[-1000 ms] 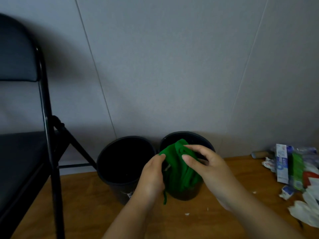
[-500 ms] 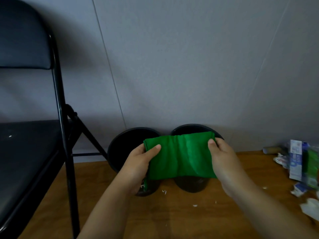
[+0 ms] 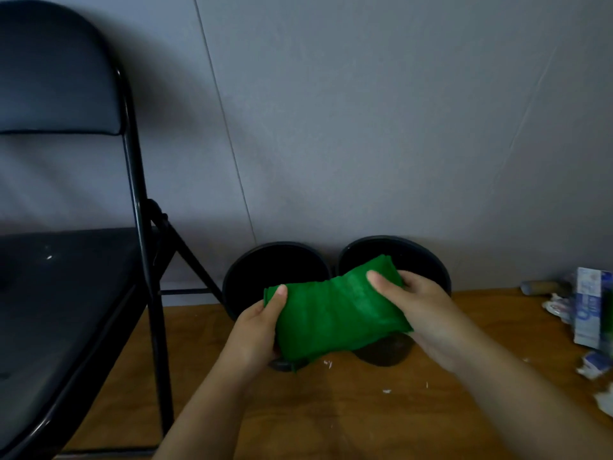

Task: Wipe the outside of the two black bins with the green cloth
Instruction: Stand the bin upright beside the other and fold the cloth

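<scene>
Head view, one frame. Item: green cloth [image 3: 335, 313], folded into a thick oblong pad, held in the air between both hands in front of the two bins, tilted so its right end sits higher. Left hand [image 3: 255, 333]: grips the cloth's left end, thumb laid on top, fingers curled beneath. Right hand [image 3: 421, 313]: grips the right end, thumb pressed on the upper face, fingers wrapped behind. Left black bin [image 3: 245, 277]: round, open-topped, upright on the floor against the wall, its front partly hidden by the cloth and left hand. Right black bin [image 3: 428, 257]: same form, just beside the first, rims near or touching; which, cannot be told. The cloth overlaps both bins in the picture; whether it touches either cannot be told. Wooden floor [image 3: 331, 419]: brown, with small white flecks near the bins. Black folding chair [image 3: 66, 194]: padded back and seat, at left, near the left bin. Grey panelled wall [image 3: 365, 127] behind. Packaging litter [image 3: 590, 313] at right edge: a white-and-blue carton standing among crumpled wrappers; its printing is blurred and unreadable. No other label or brand is legible.
</scene>
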A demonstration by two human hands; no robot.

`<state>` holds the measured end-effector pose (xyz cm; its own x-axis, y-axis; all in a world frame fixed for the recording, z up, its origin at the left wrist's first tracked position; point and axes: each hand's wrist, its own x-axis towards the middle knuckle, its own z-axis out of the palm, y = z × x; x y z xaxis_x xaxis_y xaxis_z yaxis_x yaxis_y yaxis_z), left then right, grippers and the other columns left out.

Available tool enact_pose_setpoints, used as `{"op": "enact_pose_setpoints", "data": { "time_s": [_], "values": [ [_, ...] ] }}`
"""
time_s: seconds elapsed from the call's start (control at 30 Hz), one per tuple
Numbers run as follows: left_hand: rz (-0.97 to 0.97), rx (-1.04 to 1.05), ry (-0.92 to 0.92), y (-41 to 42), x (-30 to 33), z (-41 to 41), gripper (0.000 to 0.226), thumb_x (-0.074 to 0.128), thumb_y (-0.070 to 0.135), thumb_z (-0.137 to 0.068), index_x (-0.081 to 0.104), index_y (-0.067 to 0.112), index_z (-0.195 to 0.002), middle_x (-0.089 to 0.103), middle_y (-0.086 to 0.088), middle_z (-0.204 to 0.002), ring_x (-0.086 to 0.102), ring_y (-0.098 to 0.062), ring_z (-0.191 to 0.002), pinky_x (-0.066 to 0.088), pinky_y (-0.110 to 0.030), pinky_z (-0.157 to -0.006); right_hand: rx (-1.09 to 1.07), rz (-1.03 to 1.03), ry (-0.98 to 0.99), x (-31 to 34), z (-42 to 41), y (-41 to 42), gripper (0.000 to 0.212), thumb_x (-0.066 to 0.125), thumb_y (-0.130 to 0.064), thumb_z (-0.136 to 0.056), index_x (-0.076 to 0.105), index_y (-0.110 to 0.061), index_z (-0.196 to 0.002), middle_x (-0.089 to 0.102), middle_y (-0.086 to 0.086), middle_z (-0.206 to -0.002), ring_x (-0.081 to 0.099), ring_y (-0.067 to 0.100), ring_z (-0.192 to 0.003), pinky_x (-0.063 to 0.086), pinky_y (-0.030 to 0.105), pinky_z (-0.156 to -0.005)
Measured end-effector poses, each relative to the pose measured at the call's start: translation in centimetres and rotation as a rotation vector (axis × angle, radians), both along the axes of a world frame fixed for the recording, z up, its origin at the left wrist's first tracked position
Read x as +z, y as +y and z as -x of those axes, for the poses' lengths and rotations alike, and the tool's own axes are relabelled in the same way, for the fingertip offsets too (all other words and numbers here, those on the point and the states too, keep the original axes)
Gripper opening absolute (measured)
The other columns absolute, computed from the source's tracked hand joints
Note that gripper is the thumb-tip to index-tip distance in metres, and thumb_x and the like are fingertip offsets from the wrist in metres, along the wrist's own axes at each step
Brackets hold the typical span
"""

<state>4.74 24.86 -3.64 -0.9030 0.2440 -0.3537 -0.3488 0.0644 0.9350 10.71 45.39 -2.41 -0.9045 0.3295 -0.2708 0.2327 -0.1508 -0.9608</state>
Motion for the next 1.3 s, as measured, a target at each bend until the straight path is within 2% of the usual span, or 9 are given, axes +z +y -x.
{"op": "enact_pose_setpoints", "data": {
  "time_s": [0.13, 0.3, 0.4, 0.5, 0.6, 0.9, 1.03, 1.17, 1.3],
  "values": [
    [-0.01, 0.192, -0.091, -1.8, 0.0, -0.3, 0.044, 0.055, 0.047, -0.096, 0.068, 0.008, -0.113, 0.075, -0.013, -0.102, 0.072, -0.031, -0.096, 0.055, -0.047, -0.093, 0.126, 0.156, 0.018, 0.9, 0.8, -1.2, 0.038, 0.071, -0.009, -0.082, 0.063, -0.009, -0.119, 0.074, 0.007, -0.105, 0.071, 0.02, -0.097, 0.056, 0.033, -0.083],
    [-0.263, 0.228, -0.199, -4.5, 0.8, -2.3, 0.04, 0.052, 0.04, -0.098, 0.067, 0.009, -0.116, 0.075, -0.014, -0.106, 0.073, -0.03, -0.096, 0.057, -0.038, -0.076, 0.264, 0.367, -0.01, 1.6, 1.9, -3.4, 0.035, 0.064, -0.007, -0.084, 0.065, -0.005, -0.12, 0.071, 0.011, -0.113, 0.069, 0.019, -0.103, 0.056, 0.026, -0.081],
    [-0.379, 0.166, -0.148, -6.5, 0.9, -3.7, 0.039, 0.058, 0.022, -0.089, 0.063, 0.006, -0.123, 0.073, -0.015, -0.114, 0.071, -0.03, -0.104, 0.056, -0.041, -0.081, 0.33, 0.416, 0.006, 2.2, 2.3, -4.3, 0.037, 0.06, -0.002, -0.085, 0.064, -0.007, -0.121, 0.07, 0.012, -0.116, 0.068, 0.018, -0.103, 0.057, 0.024, -0.079],
    [-0.378, 0.136, -0.095, -7.8, 0.4, -4.3, 0.049, 0.061, 0.013, -0.081, 0.059, 0.004, -0.129, 0.07, -0.015, -0.12, 0.068, -0.031, -0.11, 0.059, -0.042, -0.087, 0.322, 0.315, 0.0, 2.4, 3.0, -4.7, 0.045, 0.063, 0.003, -0.083, 0.061, -0.014, -0.125, 0.071, 0.009, -0.112, 0.069, 0.02, -0.103, 0.058, 0.03, -0.076],
    [-0.316, 0.193, -0.057, -8.6, 0.1, -4.2, 0.05, 0.065, 0.015, -0.079, 0.06, 0.005, -0.128, 0.072, -0.014, -0.116, 0.071, -0.029, -0.106, 0.061, -0.036, -0.081, 0.273, 0.131, 0.02, 2.1, 4.3, -5.3, 0.044, 0.068, 0.003, -0.082, 0.061, -0.011, -0.122, 0.074, 0.005, -0.105, 0.07, 0.017, -0.097, 0.057, 0.032, -0.077],
    [0.081, 0.703, 0.092, -15.3, 2.6, -4.1, 0.007, 0.066, 0.023, -0.092, 0.066, 0.027, -0.097, 0.074, -0.002, -0.086, 0.071, -0.014, -0.065, 0.05, -0.025, -0.043, 0.523, -0.107, 0.279, 2.5, 12.2, -16.8, 0.026, 0.068, 0.003, -0.084, 0.063, -0.019, -0.098, 0.071, -0.002, -0.098, 0.068, 0.009, -0.084, 0.055, 0.018, -0.072],
    [0.082, 0.826, 0.116, -19.6, 4.4, -3.7, 0.002, 0.064, 0.024, -0.094, 0.064, 0.024, -0.096, 0.072, -0.005, -0.079, 0.067, -0.018, -0.047, 0.054, -0.028, -0.044, 0.62, -0.217, 0.399, 3.4, 15.8, -24.2, 0.025, 0.069, -0.002, -0.085, 0.062, -0.026, -0.092, 0.069, 0.001, -0.102, 0.067, 0.013, -0.091, 0.054, 0.022, -0.078],
    [-0.01, 0.85, 0.043, -23.0, 5.0, -2.6, 0.001, 0.059, 0.014, -0.097, 0.059, 0.014, -0.098, 0.07, -0.015, -0.085, 0.07, -0.026, -0.054, 0.057, -0.033, -0.053, 0.604, -0.384, 0.429, 3.0, 19.1, -30.7, 0.026, 0.071, -0.006, -0.082, 0.068, -0.019, -0.104, 0.07, 0.004, -0.108, 0.065, 0.017, -0.101, 0.051, 0.031, -0.092],
    [0.019, 0.825, -0.082, -24.6, 3.8, -2.0, 0.019, 0.055, -0.001, -0.097, 0.05, 0.017, -0.094, 0.062, -0.016, -0.097, 0.069, -0.03, -0.064, 0.053, -0.036, -0.051, 0.761, -0.535, 0.311, 0.7, 20.7, -33.4, 0.04, 0.063, 0.0, -0.083, 0.063, -0.018, -0.119, 0.063, 0.003, -0.116, 0.061, 0.018, -0.104, 0.05, 0.025, -0.087]
  ]
}}
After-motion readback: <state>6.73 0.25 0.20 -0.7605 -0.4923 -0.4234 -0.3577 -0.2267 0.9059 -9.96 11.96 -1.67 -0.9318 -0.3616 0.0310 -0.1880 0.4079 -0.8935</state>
